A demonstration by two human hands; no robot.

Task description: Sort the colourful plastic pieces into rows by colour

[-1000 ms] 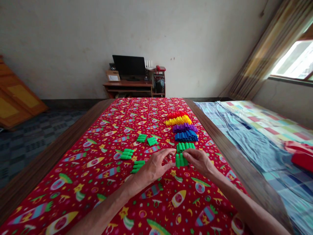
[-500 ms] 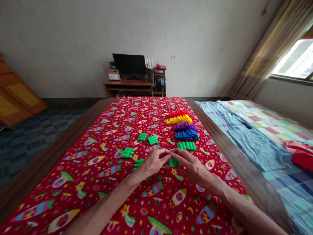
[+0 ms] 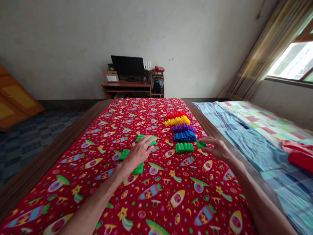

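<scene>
L hand (image 3: 139,151) hides pt of grn pcs (image 3: 139,138) | cabinet (image 3: 17,101) cut L edge | window (image 3: 290,62) cut R edge

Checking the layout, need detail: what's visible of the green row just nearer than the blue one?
The green row is a handful of short, bright green tubes side by side, smooth, foam- or plastic-looking; near ends look hollow. They lie on their sides on the red cloth, ends toward the camera, just nearer than the blue row. No hand touches it; the right hand is off its right end, at another green piece.
</scene>
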